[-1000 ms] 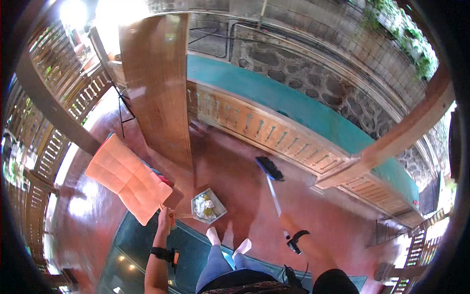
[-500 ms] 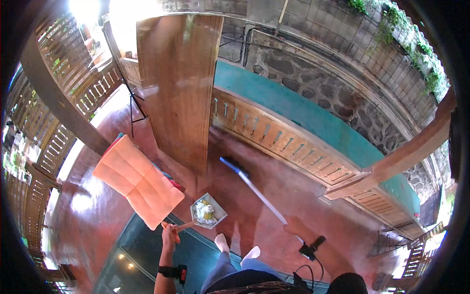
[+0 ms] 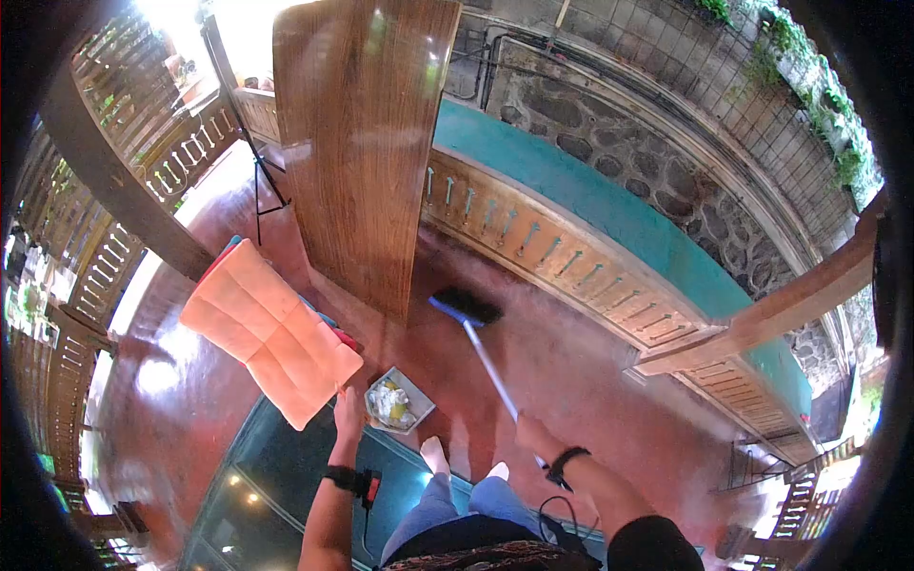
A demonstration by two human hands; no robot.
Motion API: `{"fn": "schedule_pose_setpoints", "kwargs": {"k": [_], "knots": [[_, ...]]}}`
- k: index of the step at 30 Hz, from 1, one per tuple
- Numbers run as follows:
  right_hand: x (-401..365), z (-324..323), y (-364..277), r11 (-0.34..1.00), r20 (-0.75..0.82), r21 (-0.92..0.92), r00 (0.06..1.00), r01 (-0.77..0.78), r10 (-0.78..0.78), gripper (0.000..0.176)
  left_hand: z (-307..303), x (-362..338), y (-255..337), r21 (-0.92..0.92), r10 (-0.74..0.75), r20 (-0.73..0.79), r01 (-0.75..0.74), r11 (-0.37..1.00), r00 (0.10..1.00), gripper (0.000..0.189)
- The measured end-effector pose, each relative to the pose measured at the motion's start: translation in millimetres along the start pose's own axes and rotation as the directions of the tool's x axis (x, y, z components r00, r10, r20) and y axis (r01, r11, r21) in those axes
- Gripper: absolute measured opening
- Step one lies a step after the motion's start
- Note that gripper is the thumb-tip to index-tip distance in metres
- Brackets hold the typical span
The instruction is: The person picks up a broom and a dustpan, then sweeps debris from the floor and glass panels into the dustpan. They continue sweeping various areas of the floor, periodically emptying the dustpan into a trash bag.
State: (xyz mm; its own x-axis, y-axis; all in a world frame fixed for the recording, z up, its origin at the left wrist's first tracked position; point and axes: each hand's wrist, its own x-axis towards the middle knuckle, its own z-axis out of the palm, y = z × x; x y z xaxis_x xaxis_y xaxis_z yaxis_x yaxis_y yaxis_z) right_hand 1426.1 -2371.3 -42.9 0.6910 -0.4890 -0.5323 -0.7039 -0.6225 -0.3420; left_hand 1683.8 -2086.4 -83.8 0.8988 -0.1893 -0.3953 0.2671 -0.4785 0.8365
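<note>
A long-handled broom with a blue head and dark bristles (image 3: 466, 306) rests on the red floor ahead of me. My right hand (image 3: 538, 436) is closed around its pale shaft. My left hand (image 3: 349, 415) is closed beside a grey, roughly six-sided dustpan (image 3: 420, 397), which holds white crumpled scraps and something yellowish. The dustpan's handle is mostly hidden by that hand. Just beyond the left fingers is the lower corner of an orange quilted cushion (image 3: 271, 328), lying over red and teal layers.
A tall polished wooden board (image 3: 362, 162) stands ahead. To the right runs a low wooden railing (image 3: 543, 243) with a teal top (image 3: 571, 186). A black tripod (image 3: 259, 195) is at back left. Dark glossy glass (image 3: 257, 495) lies by my feet.
The broom head has turned, so its bristles show more fully. My right hand has moved left with the shaft. My left hand has moved up towards the cushion's corner. My view has shifted slightly.
</note>
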Motion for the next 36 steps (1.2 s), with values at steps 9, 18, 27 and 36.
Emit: {"fn": "schedule_pose_setpoints", "kwargs": {"k": [9, 18, 27, 36], "knots": [[-150.0, -50.3, 24.7, 0.911, 0.269, 0.401, 0.938, 0.095, -0.216, 0.029, 42.2, 0.5, 134.4, 0.188, -0.131, 0.146, 0.102, 0.977, 0.981, 0.051], [-195.9, -79.9, 133.0, 0.987, -0.027, 0.158, 0.999, -0.031, 0.036, 0.032, 59.2, 2.4, 80.0, 0.201, 0.282, 0.121, -0.302, 0.932, 0.952, 0.04], [-64.0, -14.6, 170.0, 0.964, -0.083, 0.136, 0.967, -0.23, 0.243, 0.024, 66.7, -14.1, 73.0, 0.466, 0.25, 0.123, -0.278, 0.84, 0.961, 0.047], [-161.3, -12.8, 73.6, 0.918, 0.21, 0.389, 0.963, 0.076, -0.168, 0.035, 73.3, 0.6, 85.8, 0.354, -0.042, 0.094, 0.006, 0.935, 0.995, 0.053]]}}
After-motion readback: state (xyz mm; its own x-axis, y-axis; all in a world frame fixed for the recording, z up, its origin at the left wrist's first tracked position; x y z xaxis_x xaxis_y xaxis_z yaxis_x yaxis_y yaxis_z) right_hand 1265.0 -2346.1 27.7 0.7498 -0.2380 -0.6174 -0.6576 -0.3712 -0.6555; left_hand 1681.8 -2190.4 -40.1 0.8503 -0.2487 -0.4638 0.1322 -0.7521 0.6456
